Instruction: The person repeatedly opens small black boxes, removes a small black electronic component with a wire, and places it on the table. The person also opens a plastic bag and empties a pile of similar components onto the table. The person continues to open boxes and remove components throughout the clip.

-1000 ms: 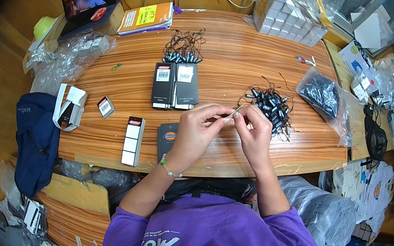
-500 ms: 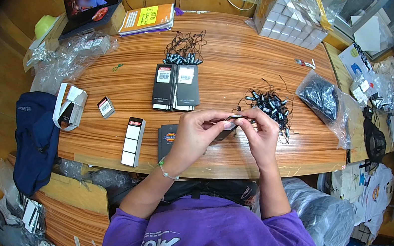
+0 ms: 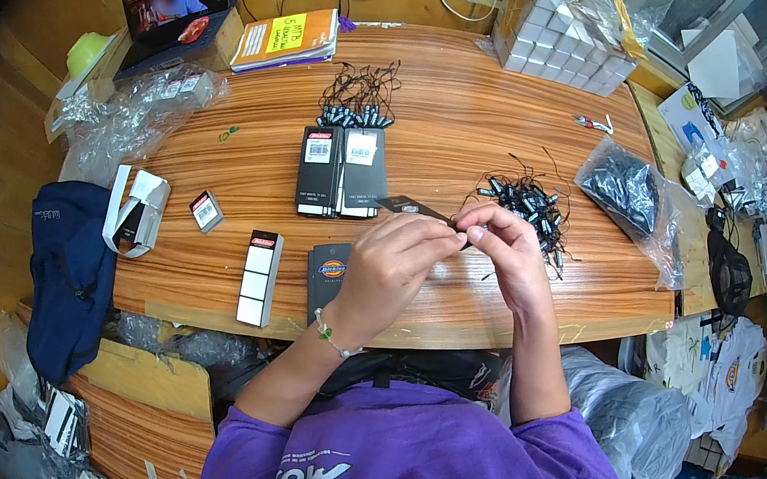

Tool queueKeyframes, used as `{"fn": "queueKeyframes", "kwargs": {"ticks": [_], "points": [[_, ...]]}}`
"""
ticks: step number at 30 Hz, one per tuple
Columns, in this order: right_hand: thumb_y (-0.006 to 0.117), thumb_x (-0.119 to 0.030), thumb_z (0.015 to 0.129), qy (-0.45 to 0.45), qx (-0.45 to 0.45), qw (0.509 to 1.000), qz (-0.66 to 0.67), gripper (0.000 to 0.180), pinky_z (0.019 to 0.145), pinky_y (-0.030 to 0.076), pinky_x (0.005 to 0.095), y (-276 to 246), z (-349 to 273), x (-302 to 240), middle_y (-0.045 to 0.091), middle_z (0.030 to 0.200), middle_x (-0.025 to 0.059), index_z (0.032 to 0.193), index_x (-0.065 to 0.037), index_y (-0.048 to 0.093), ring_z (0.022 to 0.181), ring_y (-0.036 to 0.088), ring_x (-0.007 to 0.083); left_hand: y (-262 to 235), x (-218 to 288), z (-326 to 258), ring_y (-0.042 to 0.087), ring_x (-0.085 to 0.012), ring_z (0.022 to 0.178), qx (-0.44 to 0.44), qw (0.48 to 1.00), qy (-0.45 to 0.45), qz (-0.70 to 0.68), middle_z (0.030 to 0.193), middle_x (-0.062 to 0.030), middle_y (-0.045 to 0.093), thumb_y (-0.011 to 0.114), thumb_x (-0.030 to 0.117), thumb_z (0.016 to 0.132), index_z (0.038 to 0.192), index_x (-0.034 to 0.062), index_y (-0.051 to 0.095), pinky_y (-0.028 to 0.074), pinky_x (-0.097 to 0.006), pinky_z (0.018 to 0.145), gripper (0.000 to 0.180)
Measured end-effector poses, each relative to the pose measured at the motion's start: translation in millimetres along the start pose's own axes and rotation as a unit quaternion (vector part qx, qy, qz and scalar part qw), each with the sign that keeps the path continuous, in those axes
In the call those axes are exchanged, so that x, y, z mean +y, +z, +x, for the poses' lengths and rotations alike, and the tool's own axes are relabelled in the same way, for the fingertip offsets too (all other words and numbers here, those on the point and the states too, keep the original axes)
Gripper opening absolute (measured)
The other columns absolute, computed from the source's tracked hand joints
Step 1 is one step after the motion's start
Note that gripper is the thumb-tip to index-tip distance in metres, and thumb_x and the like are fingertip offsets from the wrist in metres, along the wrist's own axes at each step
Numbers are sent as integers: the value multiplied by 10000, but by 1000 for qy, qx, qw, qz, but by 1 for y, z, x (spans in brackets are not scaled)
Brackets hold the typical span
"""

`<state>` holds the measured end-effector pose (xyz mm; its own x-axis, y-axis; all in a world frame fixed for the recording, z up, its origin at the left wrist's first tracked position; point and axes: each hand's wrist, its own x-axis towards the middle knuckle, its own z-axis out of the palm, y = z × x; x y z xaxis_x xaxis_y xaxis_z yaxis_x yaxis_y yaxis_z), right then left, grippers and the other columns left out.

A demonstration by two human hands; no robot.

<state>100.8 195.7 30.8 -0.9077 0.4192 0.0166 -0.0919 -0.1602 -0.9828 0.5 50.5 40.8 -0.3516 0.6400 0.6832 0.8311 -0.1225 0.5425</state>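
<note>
A dark hang tag point(image 3: 414, 205) is held tilted above the table between my two hands. My left hand point(image 3: 393, 263) is closed, its fingertips pinched at the tag's lower end. My right hand point(image 3: 508, 249) pinches that same end from the other side; any string between the fingertips is too small to make out. Just right of my right hand lies a tangled pile of black tag strings point(image 3: 528, 209). Under my left hand is a stack of dark hang tags point(image 3: 323, 282), partly covered by my wrist. Beyond it stand two stacks of tags with white stickers point(image 3: 343, 186), black strings point(image 3: 360, 110) trailing from their far end.
To the left are a strip of white stickers point(image 3: 259, 279), a small sticker stack point(image 3: 205, 212), a white sticker roll point(image 3: 144, 210) and a dark blue cloth bag point(image 3: 65, 274). At right lie a plastic bag of black strings point(image 3: 627, 191), red-handled snips point(image 3: 595, 123) and a wrapped block of white boxes point(image 3: 561, 38).
The tag has turned from nearly edge-on to showing its dark face, pointing up and left. My left hand has rolled over, and both hands' fingertips have shifted slightly nearer to me.
</note>
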Motion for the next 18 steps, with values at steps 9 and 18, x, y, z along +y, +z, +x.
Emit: {"fn": "queueKeyframes", "kwargs": {"ticks": [9, 18], "points": [[536, -104, 885, -145, 104, 956, 231, 65, 757, 406, 277, -11, 9, -12, 542, 845, 72, 914, -56, 503, 799, 509, 150, 4, -6, -7, 613, -225, 821, -90, 995, -36, 10, 821, -77, 635, 608, 1, 718, 880, 38, 654, 481, -325, 776, 172], [523, -98, 889, -147, 46, 968, 197, 89, 621, 356, 252, -2, -8, -20, 472, 720, 25, 956, -48, 495, 654, 428, 104, -56, -17, -7, 569, -222, 931, -55, 980, -190, 16, 1000, -92, 585, 679, 120, 735, 991, 41, 628, 462, -314, 798, 273]]}}
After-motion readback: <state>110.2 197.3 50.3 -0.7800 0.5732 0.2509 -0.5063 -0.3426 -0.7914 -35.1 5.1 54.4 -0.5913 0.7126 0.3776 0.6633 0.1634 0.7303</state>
